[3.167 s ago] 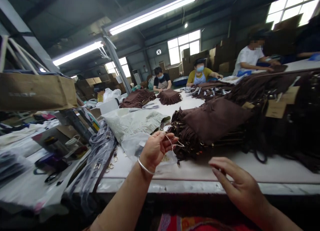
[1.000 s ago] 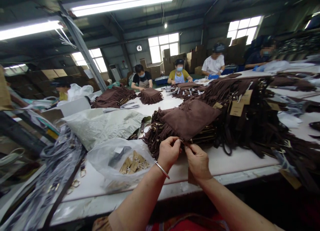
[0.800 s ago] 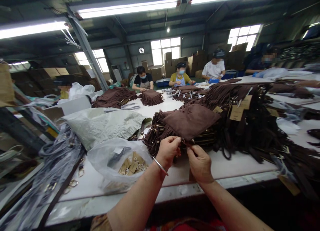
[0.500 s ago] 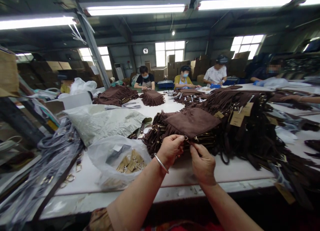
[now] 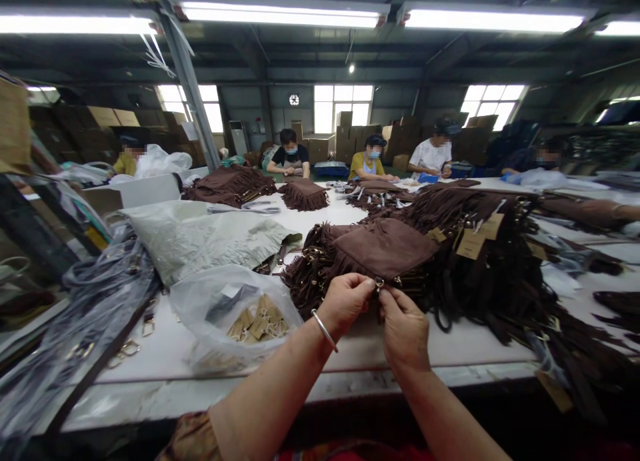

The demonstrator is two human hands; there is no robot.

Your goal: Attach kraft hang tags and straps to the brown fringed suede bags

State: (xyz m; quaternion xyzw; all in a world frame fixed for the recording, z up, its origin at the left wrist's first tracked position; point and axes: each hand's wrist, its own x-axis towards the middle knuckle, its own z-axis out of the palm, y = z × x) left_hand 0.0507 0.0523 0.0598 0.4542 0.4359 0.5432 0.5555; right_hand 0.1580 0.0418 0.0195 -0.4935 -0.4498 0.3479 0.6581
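Note:
A dark brown fringed bag (image 5: pixel 383 248) lies on top of a stack of similar bags, its near edge toward me. At that edge is a small metal ring (image 5: pixel 379 284). My left hand (image 5: pixel 347 301), with a silver bangle at the wrist, pinches beside the ring from the left. From the right, my right hand (image 5: pixel 406 324) has thumb and fingers closed just below the ring, on something too small to make out. The two hands nearly touch. Left of them, an open clear plastic bag (image 5: pixel 200 314) holds tan tags (image 5: pixel 260 320) with white strings.
Plastic-wrapped straps (image 5: pixel 107 294) lie at the left edge, beside a large pale plastic sack (image 5: pixel 200 238). More fringed bags with tan tags (image 5: pixel 471 243) are heaped at the right. Several people sit across the white table (image 5: pixel 300 216).
Both hands stay at the bag's near edge, and the ring now shows more plainly between them. The view has shifted slightly. At the far right, another person's arm has moved.

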